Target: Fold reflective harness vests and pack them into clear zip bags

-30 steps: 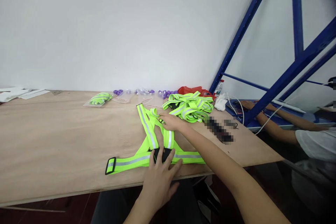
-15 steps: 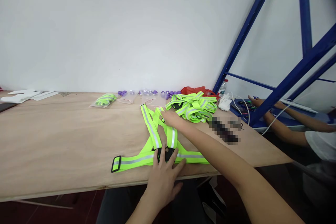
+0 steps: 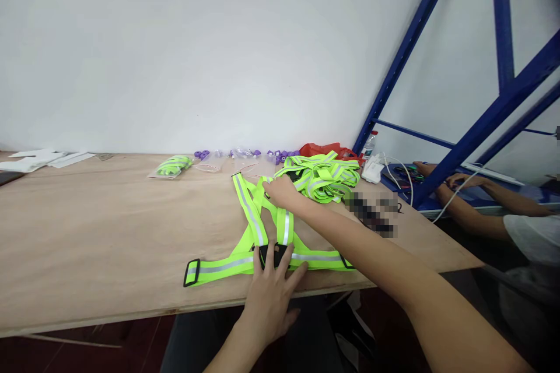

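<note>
A neon-yellow reflective vest made of straps (image 3: 251, 210) lies spread on the wooden table near its front edge. My left hand (image 3: 272, 285) rests with fingers spread over the vest's black centre piece (image 3: 274, 255). Farther out, my right hand (image 3: 281, 191) is closed on the far end of the right shoulder strap; its fingertips are partly hidden. Black buckles (image 3: 191, 273) sit at the ends of the waist strap, the right one partly behind my right forearm. Just beyond my right hand lies a heap of similar reflective straps (image 3: 326, 178).
A bagged strap bundle (image 3: 171, 166), clear bags (image 3: 212, 161), purple pieces (image 3: 286, 156) and a red bag (image 3: 328, 150) line the wall. To the right stand a bottle (image 3: 370, 144), a white adapter (image 3: 373, 170) and a blue metal frame (image 3: 409, 52). Another person's arms (image 3: 475, 215) are beyond it.
My right hand has shifted slightly left and away with the strap end. My left hand stays on the black centre piece. The view has turned slightly.
</note>
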`<move>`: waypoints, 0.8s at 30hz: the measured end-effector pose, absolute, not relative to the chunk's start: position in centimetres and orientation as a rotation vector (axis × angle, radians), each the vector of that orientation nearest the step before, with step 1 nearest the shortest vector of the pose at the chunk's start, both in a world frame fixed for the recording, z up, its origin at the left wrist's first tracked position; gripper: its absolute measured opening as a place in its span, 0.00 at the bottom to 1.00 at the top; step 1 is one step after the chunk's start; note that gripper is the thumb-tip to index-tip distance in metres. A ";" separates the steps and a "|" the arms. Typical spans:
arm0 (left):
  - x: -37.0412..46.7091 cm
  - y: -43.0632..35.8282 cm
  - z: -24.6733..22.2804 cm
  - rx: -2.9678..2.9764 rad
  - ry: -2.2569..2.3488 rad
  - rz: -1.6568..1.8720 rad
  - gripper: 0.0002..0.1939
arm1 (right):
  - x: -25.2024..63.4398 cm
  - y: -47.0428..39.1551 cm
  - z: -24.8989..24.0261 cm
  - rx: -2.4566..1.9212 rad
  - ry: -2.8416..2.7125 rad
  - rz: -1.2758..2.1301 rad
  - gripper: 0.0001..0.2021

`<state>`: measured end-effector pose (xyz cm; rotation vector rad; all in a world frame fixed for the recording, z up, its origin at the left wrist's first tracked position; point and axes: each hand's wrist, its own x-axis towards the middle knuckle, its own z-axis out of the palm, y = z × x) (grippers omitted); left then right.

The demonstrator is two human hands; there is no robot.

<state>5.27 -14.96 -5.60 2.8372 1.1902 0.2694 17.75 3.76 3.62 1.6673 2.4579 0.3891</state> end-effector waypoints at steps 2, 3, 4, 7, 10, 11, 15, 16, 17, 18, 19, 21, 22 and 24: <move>5.2 -14.9 -5.6 2.845 1.167 0.246 0.47 | 18.3 4.6 4.8 1.720 2.455 0.364 0.20; 5.1 -14.9 -5.6 2.849 1.153 0.236 0.46 | 18.6 5.1 5.5 1.758 2.450 0.354 0.21; 5.0 -15.0 -5.6 2.852 1.136 0.230 0.46 | 19.0 5.7 6.1 1.803 2.442 0.345 0.21; 4.8 -15.3 -5.8 2.854 1.090 0.237 0.47 | 20.3 7.6 7.0 1.959 2.415 0.308 0.21; 5.0 -15.7 -6.5 2.834 1.079 0.264 0.49 | 21.4 9.2 6.3 2.117 2.382 0.249 0.19; 5.1 -15.8 -6.9 2.828 1.078 0.268 0.50 | 21.6 9.6 5.9 2.164 2.368 0.225 0.19; 5.2 -15.8 -8.6 2.846 1.027 0.265 0.52 | 22.2 11.2 3.8 2.319 2.304 0.135 0.18; 5.2 -15.7 -9.1 2.864 1.014 0.270 0.51 | 22.2 11.6 3.4 2.343 2.290 0.116 0.18; 5.2 -15.7 -9.5 2.893 1.012 0.282 0.49 | 22.2 12.1 3.0 2.361 2.277 0.098 0.17; 5.2 -15.7 -9.9 2.939 1.018 0.312 0.47 | 22.1 12.5 2.8 2.373 2.264 0.083 0.17; 5.3 -15.7 -10.2 2.999 1.035 0.369 0.43 | 22.0 12.9 2.5 2.379 2.251 0.071 0.16; 5.7 -15.7 -10.8 3.120 1.122 0.595 0.35 | 21.7 13.5 2.1 2.378 2.230 0.059 0.15; 6.0 -15.7 -10.9 3.154 1.185 0.774 0.31 | 21.5 13.8 1.9 2.369 2.224 0.059 0.15; 6.6 -15.7 -10.8 3.133 1.303 1.137 0.24 | 21.1 14.1 1.5 2.339 2.223 0.068 0.14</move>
